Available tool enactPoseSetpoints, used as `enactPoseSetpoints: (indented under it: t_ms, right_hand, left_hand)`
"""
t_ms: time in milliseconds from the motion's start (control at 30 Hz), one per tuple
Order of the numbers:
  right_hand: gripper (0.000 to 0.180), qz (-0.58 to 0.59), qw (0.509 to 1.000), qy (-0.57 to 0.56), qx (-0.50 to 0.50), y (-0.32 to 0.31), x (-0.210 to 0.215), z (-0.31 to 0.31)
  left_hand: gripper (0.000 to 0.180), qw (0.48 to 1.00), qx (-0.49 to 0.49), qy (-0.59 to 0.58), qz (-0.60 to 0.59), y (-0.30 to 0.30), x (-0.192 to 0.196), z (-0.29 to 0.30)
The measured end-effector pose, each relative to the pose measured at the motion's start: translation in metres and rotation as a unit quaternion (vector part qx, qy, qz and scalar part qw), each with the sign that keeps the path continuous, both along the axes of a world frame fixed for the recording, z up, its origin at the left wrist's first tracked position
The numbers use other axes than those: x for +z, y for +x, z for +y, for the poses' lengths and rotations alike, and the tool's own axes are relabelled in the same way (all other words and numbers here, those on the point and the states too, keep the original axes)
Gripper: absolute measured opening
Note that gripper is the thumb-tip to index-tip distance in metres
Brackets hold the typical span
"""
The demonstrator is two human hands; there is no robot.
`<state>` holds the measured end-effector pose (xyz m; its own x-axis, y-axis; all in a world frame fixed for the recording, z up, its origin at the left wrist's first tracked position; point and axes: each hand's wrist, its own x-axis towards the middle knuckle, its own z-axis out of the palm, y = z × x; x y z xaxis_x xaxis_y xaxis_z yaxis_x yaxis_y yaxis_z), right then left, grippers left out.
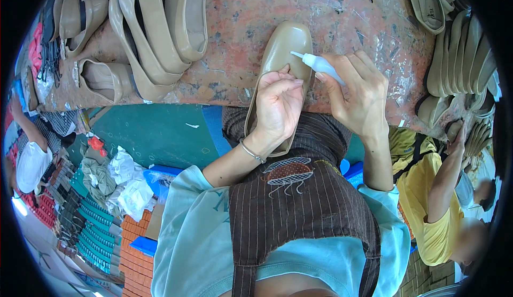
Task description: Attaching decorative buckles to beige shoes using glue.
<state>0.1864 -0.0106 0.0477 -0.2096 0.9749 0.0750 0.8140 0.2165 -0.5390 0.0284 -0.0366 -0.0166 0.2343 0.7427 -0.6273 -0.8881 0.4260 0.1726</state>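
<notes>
A beige square-toed shoe (283, 43) lies with its toe on the worn worktable and its heel end over my lap. My left hand (279, 104) is closed on the shoe at its opening, palm turned up and fingers curled; whether a small piece sits between the fingertips is too small to tell. In my right hand (359, 91) I grip a small white squeeze bottle (323, 67) with a thin nozzle. The nozzle's tip points left and sits just over the shoe's upper, close to my left fingertips.
Beige shoes (155, 35) stand in a row at the table's left, with a buckled shoe (104, 80) beside them. More shoes (459, 56) are stacked at the right. A person in yellow (427, 206) works nearby on the right; another person (35, 163) is at far left.
</notes>
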Motion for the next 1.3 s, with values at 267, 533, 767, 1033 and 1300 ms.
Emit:
enactPoseSetpoints:
  t_ms: [267, 533, 767, 1033, 1300]
  right_hand:
    - [0.019, 0.007, 1.000, 0.005, 0.011, -0.006, 0.003, 0.004]
    - [0.013, -0.007, 1.000, 0.010, 0.005, 0.003, 0.007, 0.002]
    - [0.017, 0.240, 0.957, -0.009, -0.165, 0.023, -0.011, 0.001]
    - [0.034, 0.034, 0.980, 0.110, -0.160, 0.045, -0.091, 0.037]
    - [0.058, 0.083, 0.940, 0.224, -0.243, 0.015, -0.050, 0.005]
  left_hand:
    - [0.019, 1.000, 0.011, 0.021, 0.004, 0.004, 0.003, 0.000]
    - [0.021, 0.999, 0.020, 0.032, -0.002, 0.004, 0.002, -0.001]
    - [0.024, 1.000, 0.022, -0.010, -0.006, 0.003, 0.000, -0.002]
    - [0.021, 0.999, 0.027, -0.020, -0.012, 0.002, -0.002, -0.001]
    - [0.022, 0.998, 0.055, -0.002, -0.034, 0.005, -0.005, -0.006]
